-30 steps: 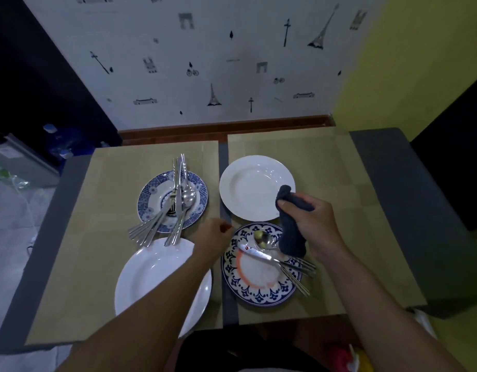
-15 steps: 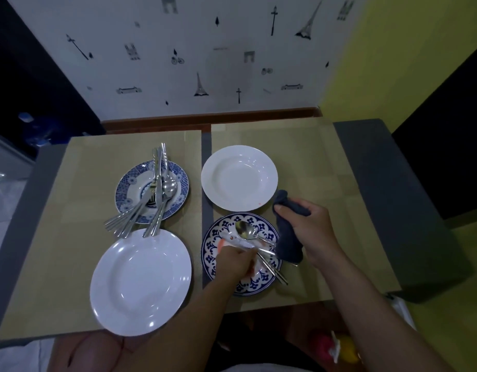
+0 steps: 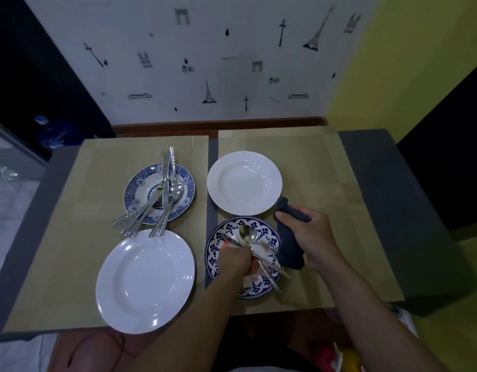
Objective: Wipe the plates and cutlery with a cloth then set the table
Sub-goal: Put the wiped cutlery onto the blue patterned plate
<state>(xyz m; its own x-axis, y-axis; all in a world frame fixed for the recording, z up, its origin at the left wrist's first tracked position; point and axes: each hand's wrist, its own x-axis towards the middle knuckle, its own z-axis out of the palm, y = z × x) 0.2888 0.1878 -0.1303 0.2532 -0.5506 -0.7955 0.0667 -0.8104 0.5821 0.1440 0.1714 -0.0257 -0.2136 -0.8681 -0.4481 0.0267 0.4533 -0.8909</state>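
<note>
Left hand (image 3: 236,261) is gripping cutlery (image 3: 248,234) on the patterned plate (image 3: 215,247); right hand (image 3: 316,237) is clutching the cloth (image 3: 290,252) beside it.
Lifting one piece clear, then drawing it through the cloth handle to tip, is looking wisest.

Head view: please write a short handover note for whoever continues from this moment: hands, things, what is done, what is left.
Left hand grips the near cutlery over the flowered plate.
Right hand holds the cloth beside that plate.
Other cutlery lies on the blue plate. The far white plate and near white plate hold nothing.
Done: nothing clearly; the flowered plate shows red smears.
Left: wipe cutlery and plates, then set the table.
</note>
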